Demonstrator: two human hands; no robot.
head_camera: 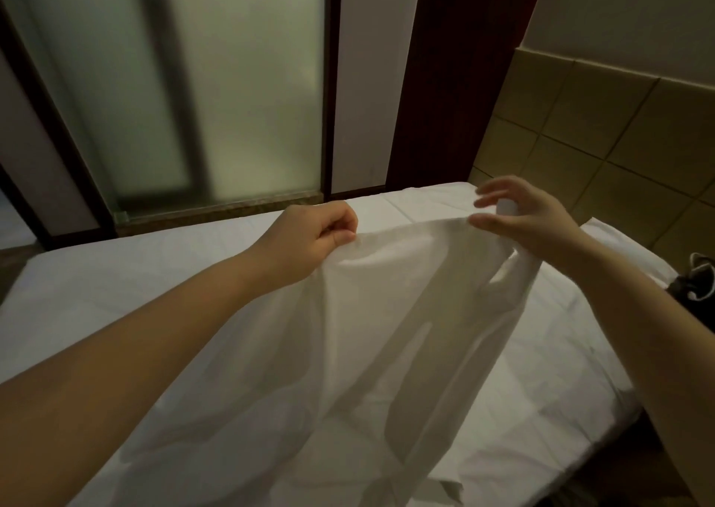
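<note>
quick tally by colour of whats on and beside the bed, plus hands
white: 3 (held cloth, bed sheet, pillow)
black: 1 (black object beside the bed)
hands: 2 (left hand, right hand)
total: 6

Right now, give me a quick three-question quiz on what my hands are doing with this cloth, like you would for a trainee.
1. True or false: the cloth lies flat on the bed with no hand on it.
2. How does the left hand hold the cloth's top edge? A) with curled fingers B) under a flat palm C) it does not touch it
3. Fill in: beyond the bed's far edge stands a frosted ____ panel.

Key
1. False: the left hand and the right hand hold it up over the bed.
2. A
3. glass
</note>
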